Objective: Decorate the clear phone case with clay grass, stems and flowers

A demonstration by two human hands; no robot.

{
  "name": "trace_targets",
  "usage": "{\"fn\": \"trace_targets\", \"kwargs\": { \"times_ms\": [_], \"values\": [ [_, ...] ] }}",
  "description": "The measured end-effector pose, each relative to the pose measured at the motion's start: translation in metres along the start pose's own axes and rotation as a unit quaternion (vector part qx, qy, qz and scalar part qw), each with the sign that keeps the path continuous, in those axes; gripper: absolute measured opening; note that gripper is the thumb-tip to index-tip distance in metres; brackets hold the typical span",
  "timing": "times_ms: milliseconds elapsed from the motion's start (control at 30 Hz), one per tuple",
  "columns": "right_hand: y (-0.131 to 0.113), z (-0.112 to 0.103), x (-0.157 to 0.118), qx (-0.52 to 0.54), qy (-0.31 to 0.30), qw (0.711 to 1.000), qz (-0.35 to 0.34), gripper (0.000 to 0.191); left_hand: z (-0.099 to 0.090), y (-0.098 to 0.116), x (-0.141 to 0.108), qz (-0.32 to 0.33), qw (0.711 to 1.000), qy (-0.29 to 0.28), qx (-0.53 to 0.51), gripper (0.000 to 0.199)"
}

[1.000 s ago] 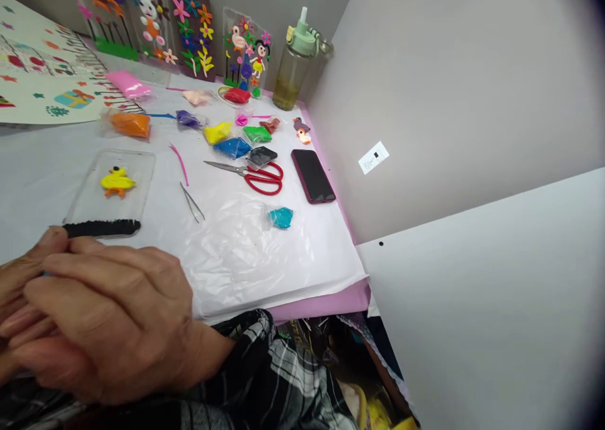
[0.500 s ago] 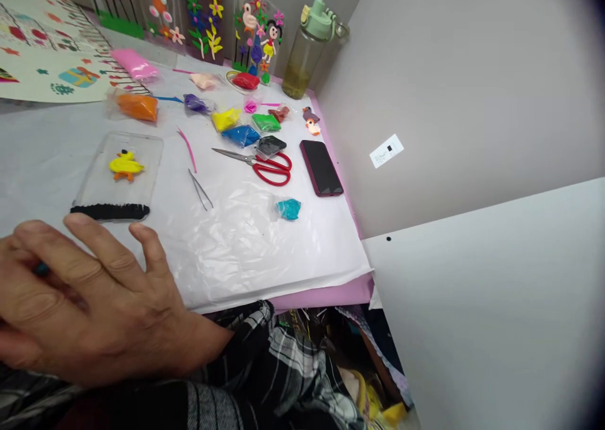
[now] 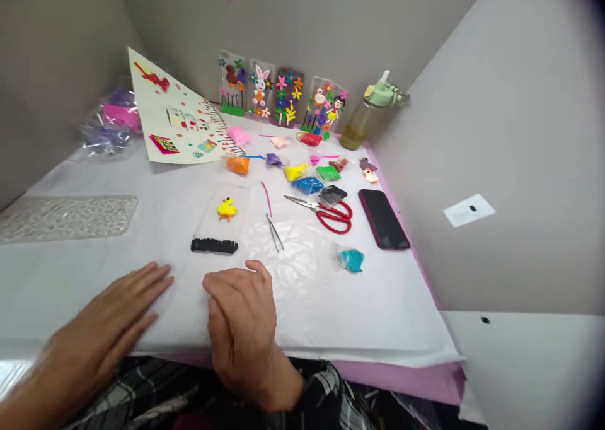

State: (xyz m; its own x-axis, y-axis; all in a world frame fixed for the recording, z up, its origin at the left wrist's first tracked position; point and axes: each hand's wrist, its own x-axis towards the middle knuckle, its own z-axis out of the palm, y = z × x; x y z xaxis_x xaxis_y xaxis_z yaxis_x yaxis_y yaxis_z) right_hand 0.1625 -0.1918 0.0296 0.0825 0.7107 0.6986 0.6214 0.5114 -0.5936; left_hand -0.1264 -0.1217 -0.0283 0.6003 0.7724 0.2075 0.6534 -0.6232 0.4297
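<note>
My left hand point(image 3: 113, 316) lies flat near the table's front edge, fingers stretched out, with nothing visible in it. To its right, my right hand point(image 3: 246, 323) is closed, its fingers curled together above the white sheet; whatever may be inside is hidden. Just beyond it is a clear phone case point(image 3: 239, 228) with a yellow clay duck point(image 3: 227, 210) and a black clay strip point(image 3: 214, 246) along its near end. Tweezers point(image 3: 274, 233) and a thin pink strip point(image 3: 267, 199) lie right of the case. Farther right are red-handled scissors point(image 3: 326, 214) and a packet of teal clay point(image 3: 351, 260).
Bagged clay in several colours, such as a blue packet point(image 3: 308, 185), lies behind the scissors. A phone point(image 3: 384, 219) and a water bottle point(image 3: 366, 118) stand along the right side. Decorated cases point(image 3: 290, 97) and a drawn card point(image 3: 184, 118) are at the back. A textured clear mat point(image 3: 70, 217) lies left.
The view has swung left and back, bringing my left hand, the textured mat and more of the table into sight. My right hand's fingers have drawn together; teal between them earlier no longer shows.
</note>
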Motion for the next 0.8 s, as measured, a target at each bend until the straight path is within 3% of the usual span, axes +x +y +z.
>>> {"fn": "trace_targets", "kwargs": {
  "times_ms": [67,167,300,433,500,567,600,667,700,767,800],
  "values": [
    [-0.002,0.001,0.002,0.009,0.004,1.0,0.012,0.04,0.007,0.0,-0.005,0.042,0.998,0.016,0.049,0.079],
    [-0.004,0.002,0.004,0.007,0.014,1.0,0.015,0.033,0.007,0.005,-0.007,0.024,0.992,0.044,0.113,0.078],
    [-0.004,0.003,0.005,0.006,0.001,1.0,0.021,0.03,-0.001,0.01,-0.004,0.103,0.984,-0.002,0.147,0.081],
    [-0.006,0.001,0.006,-0.004,-0.017,1.0,0.022,0.032,-0.009,0.01,0.002,0.067,0.971,0.005,0.229,0.083],
    [-0.007,0.001,0.006,0.0,-0.023,1.0,0.02,0.032,-0.011,0.01,0.006,0.154,0.967,0.004,0.204,0.095],
    [-0.006,0.001,0.006,0.005,-0.025,0.999,0.02,0.032,-0.013,0.01,0.009,0.167,0.969,-0.034,0.177,0.104],
    [-0.006,0.001,0.006,0.006,-0.025,0.999,0.02,0.033,-0.013,0.011,0.01,0.153,0.973,-0.015,0.175,0.104],
    [-0.005,0.002,0.006,0.007,-0.028,0.999,0.018,0.034,-0.013,0.012,0.011,0.057,0.978,-0.011,0.201,0.094],
    [-0.004,0.002,0.006,0.009,-0.03,0.999,0.015,0.034,-0.011,0.013,0.011,0.048,0.978,0.005,0.202,0.092],
    [-0.004,0.002,0.006,0.013,-0.032,0.999,0.013,0.034,-0.006,0.016,0.01,0.149,0.973,-0.01,0.177,0.11],
    [-0.004,0.003,0.006,0.015,-0.032,0.999,0.014,0.034,-0.004,0.017,0.01,0.169,0.971,-0.021,0.165,0.115]
  ]
}}
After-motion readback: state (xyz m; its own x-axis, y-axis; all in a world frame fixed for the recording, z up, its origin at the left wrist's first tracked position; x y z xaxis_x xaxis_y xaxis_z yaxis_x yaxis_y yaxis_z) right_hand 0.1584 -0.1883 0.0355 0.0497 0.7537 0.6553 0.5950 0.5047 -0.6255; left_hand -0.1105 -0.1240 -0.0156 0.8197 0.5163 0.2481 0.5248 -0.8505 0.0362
